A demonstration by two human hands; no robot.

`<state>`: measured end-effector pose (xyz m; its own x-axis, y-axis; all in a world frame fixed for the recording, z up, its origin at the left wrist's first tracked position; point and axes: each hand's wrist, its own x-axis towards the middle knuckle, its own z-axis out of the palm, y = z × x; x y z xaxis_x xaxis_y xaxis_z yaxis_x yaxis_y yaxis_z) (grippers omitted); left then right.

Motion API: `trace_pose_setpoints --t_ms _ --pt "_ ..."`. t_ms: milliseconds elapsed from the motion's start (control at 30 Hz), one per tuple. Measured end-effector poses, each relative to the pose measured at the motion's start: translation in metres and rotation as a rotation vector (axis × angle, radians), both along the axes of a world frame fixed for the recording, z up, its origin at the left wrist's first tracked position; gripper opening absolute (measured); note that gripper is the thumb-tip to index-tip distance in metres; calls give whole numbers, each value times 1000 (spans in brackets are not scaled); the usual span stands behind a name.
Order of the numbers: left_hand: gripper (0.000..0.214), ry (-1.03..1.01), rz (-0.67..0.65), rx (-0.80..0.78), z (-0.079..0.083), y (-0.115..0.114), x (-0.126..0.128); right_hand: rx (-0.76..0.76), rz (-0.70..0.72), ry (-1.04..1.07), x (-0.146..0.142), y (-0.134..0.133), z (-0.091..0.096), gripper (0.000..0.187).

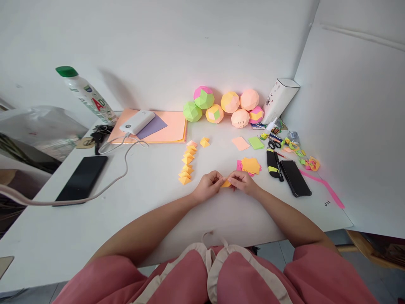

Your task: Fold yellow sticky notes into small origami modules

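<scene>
Between my two hands, low over the table, is a small piece of orange paper (226, 183). My left hand (209, 185) pinches its left side, thumb against fingers. The right side is pinched by my right hand (243, 183); the fingers partly cover the paper, so its exact shape is hidden. Just beyond my right hand lies a loose stack of orange paper pieces (251, 165) with pink ones under it. To the left of my left hand runs a column of folded orange paper pieces (187, 162), peaked in the middle, with another folded orange piece (205, 142) beside its far end.
Several faceted paper balls (230, 102) line the back wall. Peach (241, 143) and green paper pads (256, 142) lie before them. On the right are scissors (274, 144), a cutter (272, 163) and a phone case (295, 178). A cable (126, 162) crosses the left side near a phone (82, 179).
</scene>
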<state>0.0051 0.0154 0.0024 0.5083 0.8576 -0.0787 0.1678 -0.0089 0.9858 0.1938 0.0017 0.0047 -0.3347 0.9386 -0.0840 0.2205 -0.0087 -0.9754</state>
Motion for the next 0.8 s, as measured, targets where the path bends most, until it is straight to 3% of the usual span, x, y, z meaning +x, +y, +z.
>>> trace_pose_setpoints --t_ms 133,333,433,567,667,800 --pt "37 -62 73 -69 -2 1 0 95 -81 2 -2 0 1 23" --pt "39 -132 261 -112 -1 2 1 650 -277 -168 -8 -4 0 14" --pt "47 -127 160 -98 3 2 -1 925 -308 -266 -7 -5 1 13" --pt "52 -151 -47 -89 7 3 -3 1200 -225 -417 -5 -3 1 19" --pt "47 -162 -60 -127 6 5 -3 1294 -172 -480 -5 -2 0 21" --pt "44 -167 -47 -178 4 7 -4 1290 -101 -556 -5 -2 -1 17"
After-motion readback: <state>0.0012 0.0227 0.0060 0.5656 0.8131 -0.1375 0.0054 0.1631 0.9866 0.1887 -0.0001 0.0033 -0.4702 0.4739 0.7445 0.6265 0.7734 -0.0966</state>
